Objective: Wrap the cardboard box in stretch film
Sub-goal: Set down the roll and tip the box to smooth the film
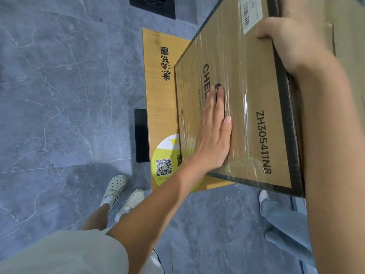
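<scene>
A large brown cardboard box (250,80) with black edges and the print ZH305411N8 stands tilted on a wooden table (158,99). Clear stretch film (245,107) with shiny creases covers its near face. My left hand (212,133) lies flat on that face, fingers together, palm pressed on the film. My right hand (290,42) grips the box's upper edge, thumb on the near face beside a white barcode label (249,12). No film roll is in view.
The table carries black lettering and a yellow-green round sticker (166,165) with a QR code. Grey marble floor tiles (59,95) surround it. My feet in pale clogs (122,194) stand below. Another person's leg in blue jeans (284,220) stands at the right.
</scene>
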